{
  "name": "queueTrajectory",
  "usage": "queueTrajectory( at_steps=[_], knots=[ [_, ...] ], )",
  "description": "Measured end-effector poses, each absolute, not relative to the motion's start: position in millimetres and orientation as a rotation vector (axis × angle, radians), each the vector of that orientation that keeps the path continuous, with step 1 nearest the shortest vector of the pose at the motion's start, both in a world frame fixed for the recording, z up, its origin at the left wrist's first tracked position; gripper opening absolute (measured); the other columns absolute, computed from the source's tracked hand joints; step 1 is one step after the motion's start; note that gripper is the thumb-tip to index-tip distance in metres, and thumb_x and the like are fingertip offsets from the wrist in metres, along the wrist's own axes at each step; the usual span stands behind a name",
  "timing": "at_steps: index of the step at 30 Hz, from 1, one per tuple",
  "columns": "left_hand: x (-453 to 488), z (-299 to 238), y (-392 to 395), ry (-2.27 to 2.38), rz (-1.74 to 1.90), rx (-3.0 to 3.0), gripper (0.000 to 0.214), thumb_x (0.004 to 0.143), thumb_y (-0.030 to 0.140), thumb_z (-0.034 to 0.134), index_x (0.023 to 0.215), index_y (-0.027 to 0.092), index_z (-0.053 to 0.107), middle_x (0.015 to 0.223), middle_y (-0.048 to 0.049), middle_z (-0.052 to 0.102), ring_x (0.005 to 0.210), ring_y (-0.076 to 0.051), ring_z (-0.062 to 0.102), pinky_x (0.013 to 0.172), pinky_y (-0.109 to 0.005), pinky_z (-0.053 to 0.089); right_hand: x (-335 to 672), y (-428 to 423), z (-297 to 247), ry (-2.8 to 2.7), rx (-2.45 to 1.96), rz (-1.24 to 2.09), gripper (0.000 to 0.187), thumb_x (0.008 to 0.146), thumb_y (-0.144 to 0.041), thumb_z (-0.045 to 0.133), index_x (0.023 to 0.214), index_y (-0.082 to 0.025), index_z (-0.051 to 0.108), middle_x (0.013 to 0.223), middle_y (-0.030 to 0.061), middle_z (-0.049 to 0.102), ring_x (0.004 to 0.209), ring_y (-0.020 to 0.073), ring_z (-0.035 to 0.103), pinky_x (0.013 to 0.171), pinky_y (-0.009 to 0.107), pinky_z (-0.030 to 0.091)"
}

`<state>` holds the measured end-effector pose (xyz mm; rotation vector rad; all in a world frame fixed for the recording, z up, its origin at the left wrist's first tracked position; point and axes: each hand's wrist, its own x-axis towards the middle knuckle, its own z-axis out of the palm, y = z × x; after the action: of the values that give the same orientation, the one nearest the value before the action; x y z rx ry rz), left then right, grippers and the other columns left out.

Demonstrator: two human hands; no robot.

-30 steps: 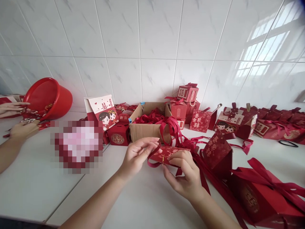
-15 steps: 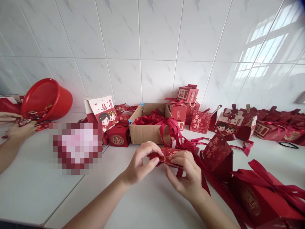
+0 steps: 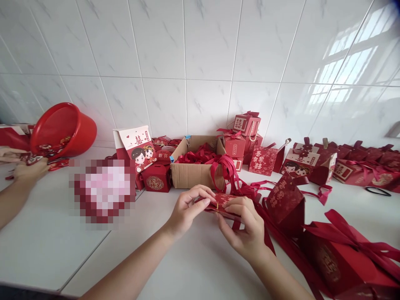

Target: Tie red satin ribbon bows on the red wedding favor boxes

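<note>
Between my hands, low over the white table, is a red printed gift box [image 3: 222, 200], fairly flat, with a small gold piece at its front edge. My left hand [image 3: 187, 212] is closed on its left end, thumb and fingers together at the edge. My right hand [image 3: 245, 223] grips the right end, its fingers on top and thumb at the front. Part of the box is hidden by my fingers. Red ribbons [image 3: 231, 175] hang from an open cardboard box [image 3: 198, 177] just behind and trail past my right hand.
Folded red boxes [image 3: 286, 204] and a large ribboned box [image 3: 346, 254] stand at right. Several gift boxes [image 3: 246, 125] line the tiled wall. On the left, another person's hands [image 3: 29, 171] hold small packets by a tipped red tub [image 3: 64, 129]. A pixelated patch [image 3: 104, 189] covers something nearby.
My left thumb and fingers have moved slightly right along the gift box's edge. My right hand stays nearly in place. The view has shifted a little.
</note>
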<state>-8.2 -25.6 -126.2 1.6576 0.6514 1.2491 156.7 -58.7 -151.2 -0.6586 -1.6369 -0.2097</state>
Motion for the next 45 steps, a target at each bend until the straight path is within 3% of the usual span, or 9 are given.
queueTrajectory(
  at_steps=[14, 21, 26, 31, 38, 42, 45],
  knots=[
    [-4.7, -131.5, -25.8, 0.902, 1.373, 1.558, 0.021, 0.081, 0.035, 0.065, 0.087, 0.018, 0.076, 0.086, -0.0056, 0.074, 0.086, -0.022, 0.066, 0.080, -0.030, 0.051, 155.4, -59.3, -151.5, -1.678, -0.641, -0.226, 0.022, 0.077, -0.008, 0.063, 0.092, -0.021, 0.053, 0.079, 0.0030, 0.061, 0.073, 0.0172, 0.058, 0.065, 0.034, 0.046],
    [-3.9, -125.1, -30.1, 0.730, 1.240, 1.624, 0.017, 0.082, 0.029, 0.061, 0.079, 0.016, 0.072, 0.090, -0.0081, 0.070, 0.082, -0.020, 0.064, 0.065, -0.027, 0.051, 156.2, -60.0, -152.4, -1.671, -0.652, -0.201, 0.021, 0.078, -0.009, 0.064, 0.092, -0.020, 0.053, 0.080, 0.0032, 0.061, 0.073, 0.0170, 0.058, 0.065, 0.033, 0.046],
    [-4.1, -127.1, -29.3, 0.707, 1.246, 1.618, 0.016, 0.083, 0.027, 0.059, 0.077, 0.015, 0.068, 0.086, -0.0079, 0.069, 0.086, -0.021, 0.062, 0.074, -0.031, 0.051, 155.9, -61.0, -151.1, -1.654, -0.666, -0.168, 0.018, 0.079, -0.010, 0.063, 0.090, -0.021, 0.053, 0.080, 0.0029, 0.061, 0.072, 0.0164, 0.059, 0.063, 0.032, 0.046],
    [-5.7, -127.3, -29.6, 0.694, 1.240, 1.612, 0.017, 0.082, 0.029, 0.059, 0.076, 0.015, 0.065, 0.080, -0.0066, 0.066, 0.081, -0.019, 0.061, 0.071, -0.029, 0.049, 155.2, -61.4, -150.2, -1.643, -0.669, -0.160, 0.017, 0.079, -0.011, 0.063, 0.089, -0.021, 0.053, 0.079, 0.0030, 0.061, 0.070, 0.0163, 0.059, 0.062, 0.031, 0.047],
    [-5.8, -123.8, -31.4, 0.548, 1.118, 1.585, 0.016, 0.084, 0.028, 0.058, 0.075, 0.016, 0.063, 0.089, -0.0065, 0.064, 0.082, -0.017, 0.058, 0.072, -0.028, 0.048, 156.3, -61.3, -151.4, -1.643, -0.687, -0.127, 0.021, 0.077, -0.009, 0.065, 0.089, -0.020, 0.053, 0.084, 0.0045, 0.062, 0.077, 0.0176, 0.060, 0.065, 0.032, 0.048],
    [-7.7, -123.0, -31.3, 0.598, 1.176, 1.771, 0.015, 0.084, 0.028, 0.057, 0.074, 0.017, 0.062, 0.088, -0.0071, 0.060, 0.080, -0.018, 0.055, 0.068, -0.029, 0.045, 156.2, -61.5, -150.8, -1.650, -0.679, -0.111, 0.020, 0.078, -0.008, 0.065, 0.089, -0.020, 0.053, 0.085, 0.0040, 0.063, 0.077, 0.0171, 0.060, 0.066, 0.032, 0.047],
    [-9.3, -123.8, -31.9, 0.646, 1.331, 2.063, 0.013, 0.083, 0.025, 0.057, 0.072, 0.018, 0.061, 0.080, -0.0067, 0.060, 0.083, -0.021, 0.054, 0.074, -0.033, 0.043, 155.2, -62.0, -150.1, -1.655, -0.677, -0.110, 0.018, 0.078, -0.008, 0.064, 0.086, -0.020, 0.053, 0.081, 0.0028, 0.064, 0.074, 0.0159, 0.060, 0.066, 0.031, 0.045]
  ],
)
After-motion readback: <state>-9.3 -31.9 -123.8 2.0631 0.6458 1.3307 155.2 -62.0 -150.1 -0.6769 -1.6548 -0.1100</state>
